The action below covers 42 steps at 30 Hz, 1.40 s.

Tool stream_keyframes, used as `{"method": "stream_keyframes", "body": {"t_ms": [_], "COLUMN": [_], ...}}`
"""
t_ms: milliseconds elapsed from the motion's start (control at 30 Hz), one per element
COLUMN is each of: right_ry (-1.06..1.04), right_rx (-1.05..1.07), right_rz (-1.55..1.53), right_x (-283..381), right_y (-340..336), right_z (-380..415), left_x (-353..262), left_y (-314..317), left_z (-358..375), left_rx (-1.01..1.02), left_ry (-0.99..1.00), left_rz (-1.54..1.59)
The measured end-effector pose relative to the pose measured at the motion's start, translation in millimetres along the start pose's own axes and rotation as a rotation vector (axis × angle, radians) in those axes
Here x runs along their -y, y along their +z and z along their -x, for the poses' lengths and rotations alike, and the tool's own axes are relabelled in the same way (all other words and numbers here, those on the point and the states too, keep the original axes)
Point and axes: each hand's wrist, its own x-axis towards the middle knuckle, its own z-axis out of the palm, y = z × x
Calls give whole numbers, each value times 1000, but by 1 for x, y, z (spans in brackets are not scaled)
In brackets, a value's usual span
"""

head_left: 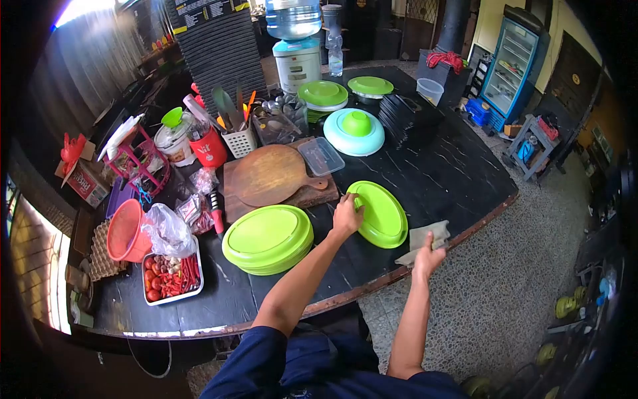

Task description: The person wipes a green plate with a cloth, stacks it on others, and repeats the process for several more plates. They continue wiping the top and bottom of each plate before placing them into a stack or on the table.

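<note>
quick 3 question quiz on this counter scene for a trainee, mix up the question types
1. True or false: the left hand touches the single green plate.
2. What does the right hand hold at the table edge? A) knife B) grey cloth C) cup
3. Fill in: the tray near the plate stack holds red ____.

Key: 1 true. 2 B. 3 chillies, along with other small vegetables.
</note>
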Motion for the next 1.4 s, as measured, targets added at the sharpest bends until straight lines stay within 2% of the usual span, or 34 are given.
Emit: {"method": "stream_keyframes", "body": {"t_ms": [67, 100, 167, 233, 300, 333, 367, 400, 433, 467, 500, 667, 767, 933, 1200, 1267, 1300, 1367, 1400], "right_ry": [122, 117, 248, 202, 507, 594, 642, 695, 748, 775, 801, 818, 793, 742, 770, 825, 834, 872, 859], "right_rx": [9, 12, 41, 106, 119, 206, 309, 355, 402, 469, 537, 547, 522, 444, 510, 544, 554, 578, 593], "right_rz": [-161, -160, -240, -309, -164, -215, -306, -304, -298, -352, -406, -508, -597, -571, -454, -539, -539, -496, -502], "right_x": [6, 15, 34, 42, 57, 62, 40, 27, 16, 6, -4, -13, -26, -22, -23, -30, -28, -16, -14], "right_y": [-12, -16, -25, -28, -24, -20, -14, -6, 1, 8, 16, 41, 50, 52, 30, 27, 27, 26, 30], "right_z": [-3, 0, 8, 16, 33, 42, 45, 49, 55, 60, 63, 59, 40, 5, 17, 29, 35, 51, 57], "left_x": [4, -1, -10, -19, -26, -28, -31, -35, -32, -29, -24, -24, -19, -53, -52, -46, -47, -53, -60], "left_y": [1, -2, -10, -19, -24, -22, -21, -23, -21, -18, -13, -2, 27, 42, 35, 18, 1, -51, -82], "left_z": [1, 3, 9, 22, 41, 51, 57, 59, 61, 60, 58, 30, 8, -11, 0, 17, 28, 57, 72], "left_rx": [7, 10, 11, -28, -56, -93, -133, -35, -38, 20, 78, 64, 75, 223, 169, 87, 79, 50, -27], "left_ry": [28, -2, -34, 12, 13, -173, -358, -534, -541, -545, -542, -516, -504, -554, -530, -327, -334, -131, -74], "left_rz": [-21, 3, 30, 83, 86, 188, 291, 422, 421, 612, 802, 702, 709, 798, 852, 629, 622, 618, 564]}}
